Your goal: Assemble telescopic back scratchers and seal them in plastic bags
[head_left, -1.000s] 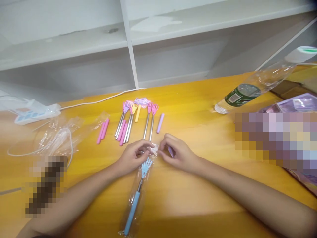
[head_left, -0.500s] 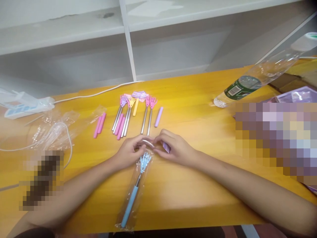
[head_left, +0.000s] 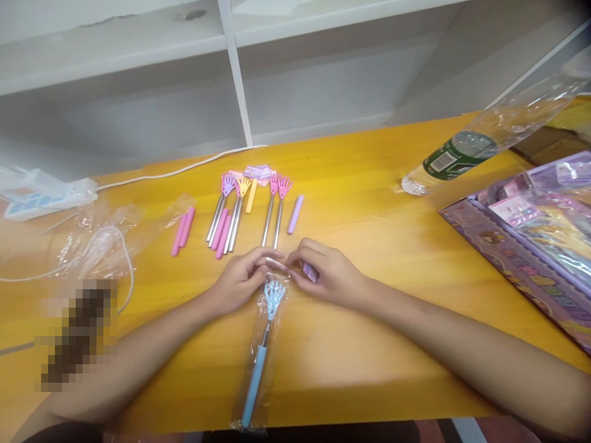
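A blue hand-shaped back scratcher (head_left: 253, 381) lies inside a clear plastic bag (head_left: 270, 363), its claw toward my hands. My left hand (head_left: 240, 280) is closed on the bag's upper edge, thumb and fingers pinching the film. My right hand (head_left: 325, 271) is closed as well, its fingertips at the right side of the bag's mouth. Tucked in its palm is a small purple card (head_left: 310, 271). Just beyond my hands lie two pink-clawed back scratchers (head_left: 278, 212) with bare metal rods, beside a lilac handle tube (head_left: 295, 214).
Farther left are purple and yellow-clawed scratchers (head_left: 235, 215), pink handle tubes (head_left: 183, 231) and small cards (head_left: 258, 173). Crumpled plastic bags (head_left: 104, 246), a cable and a power strip (head_left: 50, 195) lie at left. A water bottle (head_left: 457, 157) and a purple display box (head_left: 512, 264) stand at right.
The bagged blue scratcher has shifted slightly right, its handle end most. My left fingers have straightened a little along the bag's edge. The right hand still holds the purple card.
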Action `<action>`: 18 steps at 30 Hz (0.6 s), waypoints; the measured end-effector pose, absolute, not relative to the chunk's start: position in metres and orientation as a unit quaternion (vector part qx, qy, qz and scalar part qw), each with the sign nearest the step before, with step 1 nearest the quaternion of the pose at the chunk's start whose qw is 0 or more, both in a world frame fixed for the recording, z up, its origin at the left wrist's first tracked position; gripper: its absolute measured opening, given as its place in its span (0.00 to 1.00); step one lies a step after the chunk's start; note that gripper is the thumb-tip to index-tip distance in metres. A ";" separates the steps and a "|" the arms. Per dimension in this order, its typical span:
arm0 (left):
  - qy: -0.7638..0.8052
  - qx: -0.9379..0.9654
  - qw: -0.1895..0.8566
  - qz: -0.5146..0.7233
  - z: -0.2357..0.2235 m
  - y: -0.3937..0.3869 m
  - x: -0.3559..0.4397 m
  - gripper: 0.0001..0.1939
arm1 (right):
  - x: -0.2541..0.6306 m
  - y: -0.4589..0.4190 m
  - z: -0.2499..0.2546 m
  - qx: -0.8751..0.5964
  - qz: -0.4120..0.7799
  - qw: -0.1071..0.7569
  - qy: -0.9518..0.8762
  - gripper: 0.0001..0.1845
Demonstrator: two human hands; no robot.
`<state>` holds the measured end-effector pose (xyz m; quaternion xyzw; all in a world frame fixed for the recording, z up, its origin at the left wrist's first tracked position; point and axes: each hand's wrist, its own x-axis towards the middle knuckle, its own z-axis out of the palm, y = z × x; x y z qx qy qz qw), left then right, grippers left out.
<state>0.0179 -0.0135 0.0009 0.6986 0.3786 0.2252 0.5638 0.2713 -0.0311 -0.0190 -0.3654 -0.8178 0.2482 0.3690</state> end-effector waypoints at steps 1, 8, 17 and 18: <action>0.380 0.701 0.561 0.222 0.000 -0.013 0.017 0.15 | 0.272 -0.031 -0.020 -0.365 0.249 0.369 -0.818 0.06; 0.396 0.714 0.536 0.216 -0.005 -0.014 0.016 0.16 | 0.271 -0.032 -0.023 -0.365 0.242 0.375 -0.817 0.05; 0.388 0.710 0.549 0.208 -0.001 -0.024 0.023 0.25 | 0.257 -0.038 -0.020 -0.357 0.163 0.401 -0.828 0.07; 0.389 0.710 0.549 0.208 -0.001 -0.025 0.024 0.25 | 0.256 -0.038 -0.021 -0.355 0.156 0.403 -0.829 0.07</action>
